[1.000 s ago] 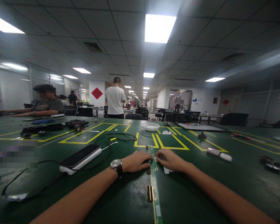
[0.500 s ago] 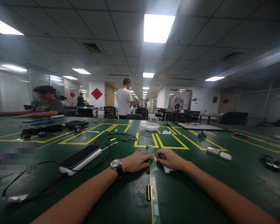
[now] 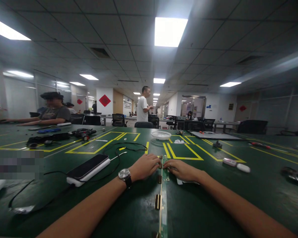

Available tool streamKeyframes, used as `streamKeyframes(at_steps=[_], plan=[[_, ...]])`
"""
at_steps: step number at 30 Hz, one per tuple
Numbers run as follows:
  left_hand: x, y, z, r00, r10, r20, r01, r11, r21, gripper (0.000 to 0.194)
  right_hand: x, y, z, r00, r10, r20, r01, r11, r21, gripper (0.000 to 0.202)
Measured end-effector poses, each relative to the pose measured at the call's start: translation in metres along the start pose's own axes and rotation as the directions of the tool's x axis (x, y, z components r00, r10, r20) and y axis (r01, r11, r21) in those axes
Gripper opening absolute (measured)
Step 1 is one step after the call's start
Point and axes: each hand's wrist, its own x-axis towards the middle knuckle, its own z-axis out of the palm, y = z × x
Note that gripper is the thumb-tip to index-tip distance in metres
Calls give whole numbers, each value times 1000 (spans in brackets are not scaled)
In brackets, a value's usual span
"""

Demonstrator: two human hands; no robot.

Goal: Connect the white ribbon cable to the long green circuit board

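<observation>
A long, narrow green circuit board strip with gold-brown flex tabs along its left edge lies lengthwise in front of me. At its far end my left hand, with a watch on the wrist, has its fingers closed on the left edge. My right hand is curled over the right edge opposite, fingertips against the board. Whatever lies beneath the right fingertips is hidden. A white sheet-like piece shows partly from under the right hand.
A phone on a white block lies left with a black cable. Beyond are a white basket, crumpled white paper and yellow tape outlines. Right are a white case and a screwdriver. A person sits far left.
My left hand has shifted slightly up, its fingers more bent at the strip's edge. The right fingers have come further over the board. The view has moved slightly; a standing person in the background has turned.
</observation>
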Motion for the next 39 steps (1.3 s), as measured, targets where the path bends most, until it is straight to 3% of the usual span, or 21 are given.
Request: streamKeyframes(at_steps=[3,5,8,10,13,17,23,31,39], plan=[[0,-1,0,1000,2,-15,-2,999,45,19,-6,13,-5,994,106,-25,-108,987,-120,31],[0,-1,0,1000,10,-11,-9,999,49,19,-11,21,-8,969,238,-59,-246,939,-241,32],[-1,-1,-1,1000,11,3,-12,999,41,20,-17,28,-10,866,484,-130,-492,771,-405,39],[-1,-1,-2,1000,2,22,-3,999,33,21,-18,28,-9,794,585,-166,-587,668,-456,44],[-1,-1,-1,998,-15,55,14,1000,22,22,-17,29,-8,756,629,-178,-630,627,-459,46],[-1,-1,4,995,0,97,2,1000,-15,23,-21,39,-13,766,627,-138,-626,682,-378,47],[-3,-4,13,988,9,152,0,998,-55,26,-37,59,-23,857,513,-44,-504,819,-276,42],[-4,-7,14,982,-7,189,24,995,-92,30,-42,64,-28,869,494,32,-475,851,-223,61],[-4,-7,15,983,-2,184,21,995,-98,30,-46,42,-45,847,514,136,-499,857,-131,78]])
